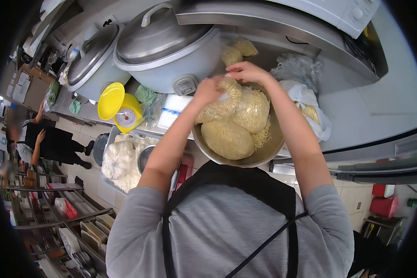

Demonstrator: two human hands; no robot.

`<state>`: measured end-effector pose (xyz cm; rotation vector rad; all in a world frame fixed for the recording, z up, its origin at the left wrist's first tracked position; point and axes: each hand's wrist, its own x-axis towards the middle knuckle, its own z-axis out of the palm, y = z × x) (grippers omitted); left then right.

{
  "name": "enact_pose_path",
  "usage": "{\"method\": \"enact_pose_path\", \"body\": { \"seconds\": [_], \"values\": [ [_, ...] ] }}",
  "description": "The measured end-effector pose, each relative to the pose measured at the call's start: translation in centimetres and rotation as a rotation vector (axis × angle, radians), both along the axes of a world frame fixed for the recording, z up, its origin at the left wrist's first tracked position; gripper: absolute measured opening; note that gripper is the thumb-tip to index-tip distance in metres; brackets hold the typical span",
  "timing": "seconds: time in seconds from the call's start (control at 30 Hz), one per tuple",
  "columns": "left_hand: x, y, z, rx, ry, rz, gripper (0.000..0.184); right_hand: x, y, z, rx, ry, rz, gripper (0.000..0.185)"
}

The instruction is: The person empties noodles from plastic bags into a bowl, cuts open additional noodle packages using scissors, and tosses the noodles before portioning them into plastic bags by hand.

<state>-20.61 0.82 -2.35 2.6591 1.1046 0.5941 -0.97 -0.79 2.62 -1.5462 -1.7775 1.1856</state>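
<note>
A large metal bowl in front of me holds several clear plastic bags of yellow noodles. One rounded bag lies nearest me, another bag sits behind it, and loose noodles spill against the right wall. At the bowl's far side, my left hand is closed around the side of an upper bag of noodles. My right hand reaches over the same bag, its fingers bent and pinched at the top of the plastic. The fingertips partly hide the bag's mouth.
Two big lidded cookers and a yellow scale stand to the left. Below them, a tub holds white food. More noodle bags lie behind the bowl; a white bag is right. Another person stands far left.
</note>
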Motion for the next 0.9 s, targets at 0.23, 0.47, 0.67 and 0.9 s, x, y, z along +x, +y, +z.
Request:
{"method": "enact_pose_path", "body": {
  "seconds": [0.23,0.47,0.67,0.9],
  "values": [
    [-8.6,-2.3,0.8,-0.397,-0.368,0.169,0.048,-5.2,1.2,-4.0,0.416,-0.328,-0.132,0.027],
    [-9.7,-5.0,-0.4,-0.352,-0.37,0.232,0.06,-7.5,-1.6,-1.7,0.367,-0.166,0.02,0.012],
    [-5.8,-7.5,1.2,-0.019,-0.046,0.194,0.073,-6.8,-7.0,4.4,0.336,-0.077,0.137,0.011],
    [-1.9,-7.6,0.2,0.077,0.063,0.223,0.048,-0.8,-10.1,1.4,0.194,-0.148,-0.077,0.009]
  ]
}}
